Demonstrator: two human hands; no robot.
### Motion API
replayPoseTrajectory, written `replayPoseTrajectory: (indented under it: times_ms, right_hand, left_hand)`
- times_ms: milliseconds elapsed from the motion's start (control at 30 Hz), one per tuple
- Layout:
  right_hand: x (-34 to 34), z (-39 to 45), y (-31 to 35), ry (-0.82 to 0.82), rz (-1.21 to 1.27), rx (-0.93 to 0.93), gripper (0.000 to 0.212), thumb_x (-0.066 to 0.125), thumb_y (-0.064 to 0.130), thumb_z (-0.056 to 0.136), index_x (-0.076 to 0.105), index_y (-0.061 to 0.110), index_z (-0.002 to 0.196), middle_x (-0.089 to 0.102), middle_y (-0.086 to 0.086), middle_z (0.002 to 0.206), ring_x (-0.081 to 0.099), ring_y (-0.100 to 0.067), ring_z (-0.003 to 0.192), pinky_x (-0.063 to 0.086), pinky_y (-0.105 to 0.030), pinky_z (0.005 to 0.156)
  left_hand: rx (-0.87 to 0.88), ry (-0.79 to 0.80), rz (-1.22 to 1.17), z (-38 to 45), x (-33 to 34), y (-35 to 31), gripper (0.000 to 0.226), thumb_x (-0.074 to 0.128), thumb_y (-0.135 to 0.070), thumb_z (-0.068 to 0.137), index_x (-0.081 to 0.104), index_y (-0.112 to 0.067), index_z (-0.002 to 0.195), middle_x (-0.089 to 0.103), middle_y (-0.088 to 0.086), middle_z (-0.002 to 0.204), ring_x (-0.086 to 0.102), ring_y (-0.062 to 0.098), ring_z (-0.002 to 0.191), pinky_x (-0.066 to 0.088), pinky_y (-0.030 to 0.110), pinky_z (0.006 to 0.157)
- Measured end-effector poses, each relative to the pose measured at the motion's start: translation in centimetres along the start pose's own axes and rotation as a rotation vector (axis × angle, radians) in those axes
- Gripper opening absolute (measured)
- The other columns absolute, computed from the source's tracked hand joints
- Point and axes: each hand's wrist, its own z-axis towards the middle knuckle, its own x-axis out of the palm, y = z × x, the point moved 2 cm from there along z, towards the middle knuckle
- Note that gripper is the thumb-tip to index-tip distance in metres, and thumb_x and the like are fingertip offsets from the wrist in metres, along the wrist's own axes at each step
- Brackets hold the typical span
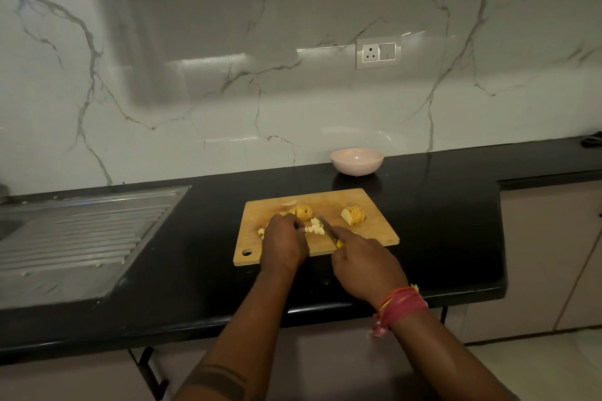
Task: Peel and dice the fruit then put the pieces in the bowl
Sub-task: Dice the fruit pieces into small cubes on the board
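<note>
A wooden cutting board lies on the black counter. On it sit a sliced yellow fruit piece at the right, another chunk at the back middle, and a small heap of pale diced pieces. My left hand rests curled over the fruit pieces at the board's left, holding them down. My right hand grips a knife with a yellow handle, forefinger along its back, blade angled down among the diced pieces. A pale pink bowl stands empty behind the board.
A steel sink drainboard fills the counter's left side. The marble wall carries a socket plate. A dark object lies at the far right of the counter. The counter's front edge runs under my wrists.
</note>
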Motion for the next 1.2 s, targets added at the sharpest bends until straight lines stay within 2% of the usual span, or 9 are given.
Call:
replayPoseTrajectory:
  times_ms: [67,233,433,667,767,933,1000,1100,1200]
  right_hand:
    - [0.1,0.7,-0.5,-0.003,-0.002,0.04,0.059,0.043,0.031,0.098,0.029,0.049,0.152,0.062,0.004,0.082,0.059,-0.012,0.069,0.051,-0.032,0.06]
    - [1.1,2.0,-0.1,0.072,-0.073,0.113,0.058,0.041,0.034,0.097,0.031,0.042,0.153,0.061,0.0,0.092,0.058,-0.018,0.079,0.046,-0.032,0.065]
    - [2.8,1.9,1.7,0.075,-0.136,0.034,0.058,0.044,0.035,0.097,0.033,0.03,0.154,0.066,-0.005,0.104,0.063,-0.024,0.092,0.044,-0.033,0.069]
    - [3.1,1.4,2.8,0.086,-0.062,-0.068,0.043,0.043,0.032,0.097,0.048,0.039,0.139,0.061,0.004,0.084,0.06,-0.019,0.077,0.046,-0.032,0.065]
    - [3.2,1.7,2.9,0.101,-0.019,-0.061,0.045,0.043,0.032,0.096,0.049,0.041,0.139,0.066,0.002,0.088,0.062,-0.019,0.079,0.053,-0.034,0.07]
    - [3.2,2.1,2.6,0.07,-0.012,0.031,0.052,0.044,0.035,0.096,0.042,0.038,0.148,0.067,-0.003,0.105,0.063,-0.022,0.089,0.05,-0.033,0.073]
    - [3.4,2.1,3.3,0.08,-0.025,0.018,0.048,0.042,0.036,0.097,0.045,0.037,0.145,0.068,-0.003,0.103,0.063,-0.022,0.087,0.048,-0.033,0.071]
    - [3.7,2.1,3.8,0.095,-0.023,-0.016,0.04,0.041,0.034,0.095,0.052,0.038,0.133,0.068,0.0,0.094,0.064,-0.021,0.081,0.055,-0.038,0.073]
    - [3.4,2.1,3.6,0.102,0.022,-0.021,0.043,0.042,0.031,0.095,0.052,0.042,0.135,0.07,0.002,0.099,0.064,-0.02,0.084,0.056,-0.036,0.075]
  left_hand:
    - [0.005,0.002,-0.027,-0.2,-0.2,0.1,0.015,0.062,-0.017,0.098,0.073,-0.023,0.107,0.061,-0.003,0.114,0.059,0.011,0.095,0.045,0.024,0.082]
    - [0.077,0.053,-0.053,-0.6,-0.4,0.3,0.022,0.068,-0.022,0.096,0.073,-0.022,0.118,0.066,-0.002,0.12,0.062,0.011,0.104,0.051,0.03,0.097]
    - [0.082,0.055,-0.1,-0.8,-0.9,0.5,0.033,0.072,-0.023,0.092,0.069,-0.021,0.125,0.063,-0.001,0.121,0.062,0.011,0.104,0.051,0.027,0.096]
    - [0.113,0.046,-0.038,-1.9,-1.9,0.9,0.039,0.07,-0.023,0.093,0.063,-0.023,0.131,0.051,0.001,0.126,0.053,0.018,0.116,0.048,0.034,0.103]
    - [0.11,0.002,0.028,-2.4,-2.2,1.1,0.037,0.065,-0.019,0.095,0.062,-0.023,0.132,0.049,0.001,0.129,0.048,0.02,0.122,0.045,0.033,0.105]
    - [0.07,-0.048,0.047,-2.6,-2.8,1.0,0.035,0.061,-0.02,0.097,0.061,-0.024,0.132,0.049,0.001,0.129,0.048,0.019,0.121,0.047,0.036,0.102]
    - [0.081,-0.018,0.039,-2.7,-2.8,1.0,0.035,0.063,-0.026,0.096,0.061,-0.025,0.131,0.049,0.001,0.127,0.048,0.018,0.121,0.047,0.037,0.103]
    - [0.104,0.007,0.06,-2.8,-2.8,1.0,0.034,0.067,-0.034,0.095,0.062,-0.028,0.128,0.048,0.0,0.125,0.047,0.017,0.118,0.047,0.038,0.102]
    - [0.105,-0.001,0.075,-2.7,-2.9,1.1,0.031,0.065,-0.034,0.096,0.062,-0.028,0.126,0.048,0.0,0.125,0.047,0.017,0.118,0.047,0.037,0.101]
